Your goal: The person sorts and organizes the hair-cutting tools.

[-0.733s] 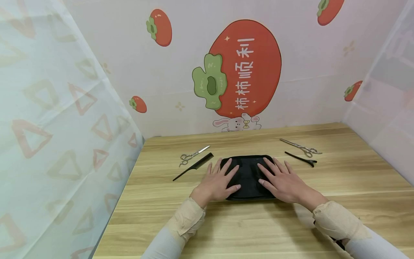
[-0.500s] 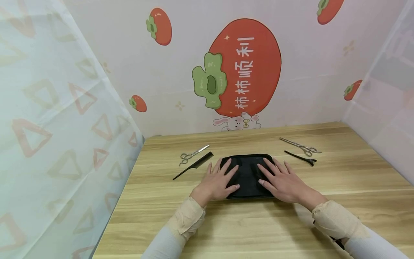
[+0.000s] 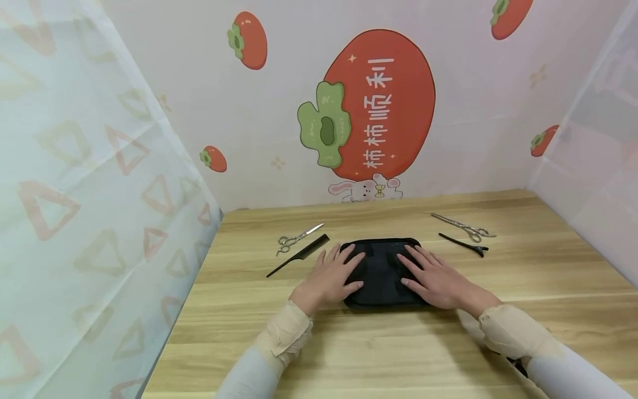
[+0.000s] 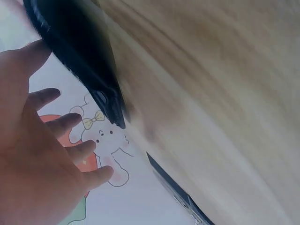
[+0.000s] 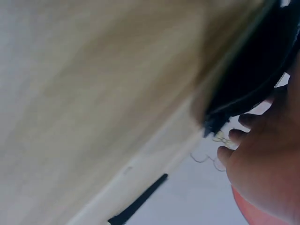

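Trainee: Where is the workpiece, and what is the state of the hands?

Instructor: The black case [image 3: 381,277] lies on the counter [image 3: 379,349], between the hands. The left hand [image 3: 325,280] and the right hand [image 3: 438,280] are spread, palms down, one at each side of its top face. Neither grips it. The pressure applied cannot be told.

Trainee: What does the step appear to be?

Instructor: In my judgement, steadying the case or setting it square.

Trainee: What is the correct technique?

Instructor: Load both sides equally; uneven pressure could rotate the case. Use flat fingers, since the cover may dent under hard fingertips. Leave the zipped edge [image 4: 70,72] unpinched.

Trainee: Are there any clearances to observe?

Instructor: Yes. The tail comb [image 3: 313,248] lies near the left hand, with one pair of scissors [image 3: 301,236] just beyond it. A second pair, the silver shears [image 3: 461,225], and the black hair clip [image 3: 462,243] lie beyond the right hand. If the case needs adjustment, slide it in small, straight movements. Sideways travel to the left could push the comb into the scissors.
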Demonstrator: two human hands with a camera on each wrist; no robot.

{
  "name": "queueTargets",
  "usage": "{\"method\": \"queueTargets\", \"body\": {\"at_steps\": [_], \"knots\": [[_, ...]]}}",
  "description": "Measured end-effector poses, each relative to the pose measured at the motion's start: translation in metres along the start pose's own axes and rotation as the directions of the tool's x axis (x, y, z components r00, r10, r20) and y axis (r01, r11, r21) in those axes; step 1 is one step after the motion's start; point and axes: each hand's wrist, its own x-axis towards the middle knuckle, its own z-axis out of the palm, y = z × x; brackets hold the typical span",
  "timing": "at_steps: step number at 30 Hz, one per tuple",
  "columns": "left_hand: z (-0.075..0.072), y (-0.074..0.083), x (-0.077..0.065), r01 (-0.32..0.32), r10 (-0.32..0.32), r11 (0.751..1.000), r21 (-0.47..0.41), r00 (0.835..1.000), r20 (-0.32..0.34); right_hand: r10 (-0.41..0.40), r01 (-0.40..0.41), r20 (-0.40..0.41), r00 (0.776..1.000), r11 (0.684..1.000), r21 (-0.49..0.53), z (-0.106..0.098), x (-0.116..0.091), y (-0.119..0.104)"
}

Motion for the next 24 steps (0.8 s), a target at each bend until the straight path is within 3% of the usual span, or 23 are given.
{"method": "queueTargets", "body": {"at_steps": [11,19,24], "knots": [[-0.022,-0.032,0.005,0.023,-0.023,1.0,-0.013,0.999,-0.034,0.0,-0.005,0.068,0.998,0.997,0.075,0.009,0.005,0.013],[-0.038,-0.078,0.006,0.081,-0.082,0.996,-0.042,0.996,-0.041,0.008,-0.018,0.124,0.992,0.996,0.083,0.013,0.005,0.021],[-0.047,-0.106,0.003,0.12,-0.123,0.991,-0.059,0.991,-0.047,0.005,-0.021,0.163,0.987,0.995,0.097,0.005,0.006,0.016]]}}
